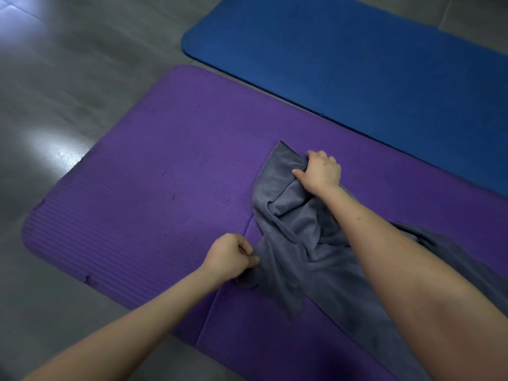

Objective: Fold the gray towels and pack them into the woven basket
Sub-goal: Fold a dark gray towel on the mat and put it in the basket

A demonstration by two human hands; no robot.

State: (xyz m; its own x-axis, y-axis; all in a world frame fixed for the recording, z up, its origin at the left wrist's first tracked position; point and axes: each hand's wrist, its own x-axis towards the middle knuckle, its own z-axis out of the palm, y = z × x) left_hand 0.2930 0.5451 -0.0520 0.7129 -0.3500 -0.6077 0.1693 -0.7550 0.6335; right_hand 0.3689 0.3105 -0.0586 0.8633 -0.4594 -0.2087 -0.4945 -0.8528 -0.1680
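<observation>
A gray towel [299, 243] lies crumpled and twisted on the purple mat [154, 188], stretching from the mat's middle toward the lower right under my right arm. My right hand [320, 171] grips the towel's far bunched edge with curled fingers. My left hand [231, 257] pinches the near left edge of the towel between thumb and fingers. No woven basket is in view.
A blue mat [357, 56] lies beyond the purple one, at the upper right. Gray glossy floor [68, 78] surrounds both mats on the left and at the bottom.
</observation>
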